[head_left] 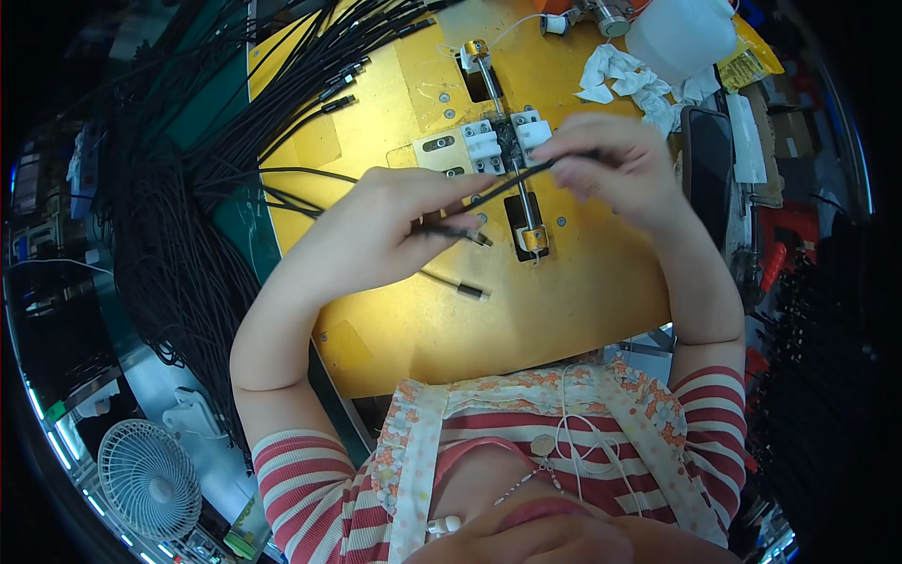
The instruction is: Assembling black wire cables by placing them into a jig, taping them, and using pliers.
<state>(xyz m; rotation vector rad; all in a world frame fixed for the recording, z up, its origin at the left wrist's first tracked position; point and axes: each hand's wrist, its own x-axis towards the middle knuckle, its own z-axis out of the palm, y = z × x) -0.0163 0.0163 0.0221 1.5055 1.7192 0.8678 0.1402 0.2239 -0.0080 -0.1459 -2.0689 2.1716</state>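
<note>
A black cable point(504, 188) runs slantwise between my two hands. My left hand point(390, 221) is closed around it, thumb against fingers. My right hand point(613, 167) pinches the same cable farther right, its fingers slightly blurred. Below my left fingers a cable plug point(478, 239) with a metal tip sticks out. Another plug point(472, 292) lies lower on the golden plate point(423, 334). Just beyond the held cable is a fixture with a left white block point(483, 148) and a right white block point(533, 133), flanked by metal rods.
A big bundle of black cables point(174, 235) drapes over the left side. At the back right are crumpled white tissues point(631, 83), a white plastic bottle point(684, 36) and a yellow packet point(752, 58). A dark phone-like slab point(707, 174) lies at the right edge. A white fan point(150, 479) stands lower left.
</note>
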